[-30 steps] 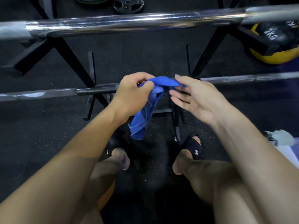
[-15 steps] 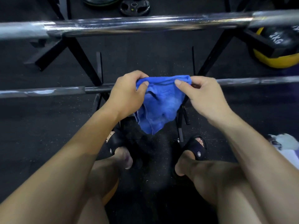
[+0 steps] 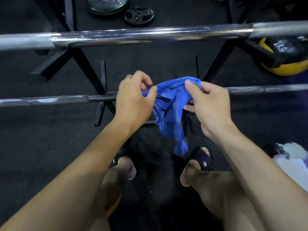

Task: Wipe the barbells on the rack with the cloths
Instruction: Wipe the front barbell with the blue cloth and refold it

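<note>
Head view: a blue cloth [image 3: 168,105] is held up in front of the lower bar [image 3: 50,99], between both hands. The top edge of the cloth is pinched by the right hand [image 3: 206,105], thumb on top w/ the other fingers curled under the fabric. The left hand [image 3: 133,100] is seen at the cloth's left edge, thumb tip touching or just nipping the fabric; the other fingers are curled loosely above it, and a firm grip can't be confirmed because of motion blur. The rest of the cloth hangs down bunched, its lowest tip ending just above the right sandal [image 3: 202,157].

The lower bar runs L to R behind the hands and cloth; whether the cloth touches it can't be told. A thicker chrome upper bar [image 3: 150,35] is laid across the black rack [image 3: 86,70] further from the camera, well apart from the cloth.

On the dark floor [image 3: 41,139] beyond the rack, two black weight plates [image 3: 138,15] are seen. A yellow and black ball [image 3: 286,59] marked 2KG is seen at far R, behind a rack strut. A pale bundle [image 3: 290,152] lies at the R edge, near the right forearm; what it is can't be made out. Both bare legs and sandalled feet are seen below the hands.
</note>
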